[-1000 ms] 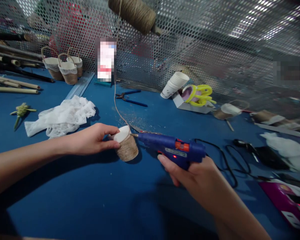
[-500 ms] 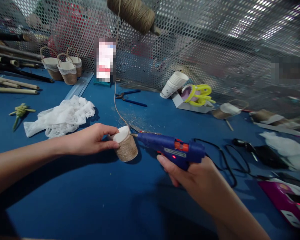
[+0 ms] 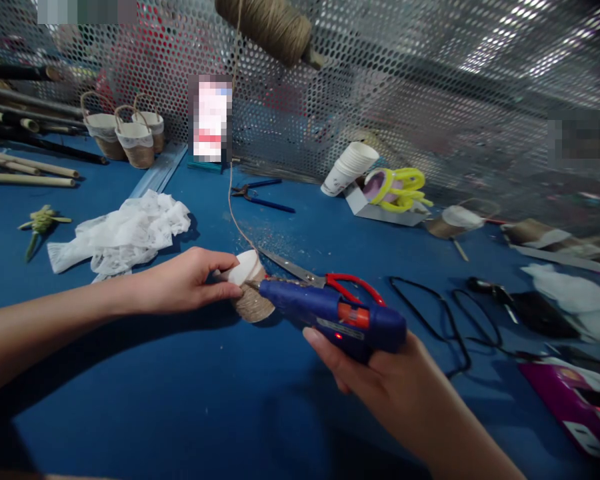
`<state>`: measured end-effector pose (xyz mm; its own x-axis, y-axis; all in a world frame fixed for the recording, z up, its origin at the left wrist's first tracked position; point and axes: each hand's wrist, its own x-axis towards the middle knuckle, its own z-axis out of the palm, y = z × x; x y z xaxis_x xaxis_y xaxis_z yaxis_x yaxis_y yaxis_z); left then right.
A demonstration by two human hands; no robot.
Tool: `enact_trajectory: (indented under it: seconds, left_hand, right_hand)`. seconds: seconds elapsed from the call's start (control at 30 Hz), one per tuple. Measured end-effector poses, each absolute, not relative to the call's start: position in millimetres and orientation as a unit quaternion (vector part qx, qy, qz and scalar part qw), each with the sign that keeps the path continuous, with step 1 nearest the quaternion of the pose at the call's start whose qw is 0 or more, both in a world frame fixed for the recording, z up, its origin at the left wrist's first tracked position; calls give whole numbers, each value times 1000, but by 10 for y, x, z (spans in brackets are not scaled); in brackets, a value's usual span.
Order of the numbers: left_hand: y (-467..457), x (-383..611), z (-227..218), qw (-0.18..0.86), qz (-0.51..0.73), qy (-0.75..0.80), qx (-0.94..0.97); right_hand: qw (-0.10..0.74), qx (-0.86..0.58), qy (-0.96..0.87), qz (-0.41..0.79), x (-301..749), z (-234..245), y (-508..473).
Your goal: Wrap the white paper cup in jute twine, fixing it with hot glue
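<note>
My left hand (image 3: 203, 280) pinches the rim of a small white paper cup (image 3: 256, 305), whose outside is wrapped in brown twine. The cup lies tilted, its mouth toward my left fingers. A strand of twine (image 3: 233, 210) runs up from the cup to a big spool (image 3: 270, 28) by the mesh. In my right hand (image 3: 375, 373) is a blue glue gun (image 3: 330, 313) with a small red light on. Its nozzle tip is at the cup's side, near the upper edge of the wrapping. Behind the gun lie scissors (image 3: 357, 288) with red handles, partly covered by it.
White lace (image 3: 125, 230) is heaped at the left, with several bamboo sticks (image 3: 30, 179) beyond. Finished-looking twine baskets (image 3: 136, 143) stand near a phone (image 3: 210, 120). Pliers (image 3: 265, 197), stacked paper cups (image 3: 350, 170), a black cable (image 3: 445, 313) and a purple power strip (image 3: 560, 407) lie around.
The glue gun has shifted slightly left and down, its nozzle now across the near side of the cup. More of the red-handled scissors shows behind it. My left hand stays about where it was.
</note>
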<state>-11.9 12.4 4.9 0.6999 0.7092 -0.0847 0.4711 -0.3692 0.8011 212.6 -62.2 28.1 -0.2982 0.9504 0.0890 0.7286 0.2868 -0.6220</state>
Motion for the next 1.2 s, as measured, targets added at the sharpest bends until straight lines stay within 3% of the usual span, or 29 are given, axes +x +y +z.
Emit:
enact_trajectory:
  seconds: [0.73, 1.2]
  left_hand:
    - [159, -151, 99, 426, 131, 337, 829]
    - [165, -147, 101, 421, 129, 339, 831]
  right_hand:
    - [164, -626, -703, 295, 2229, 339, -459]
    - [167, -627, -702, 293, 2245, 335, -476]
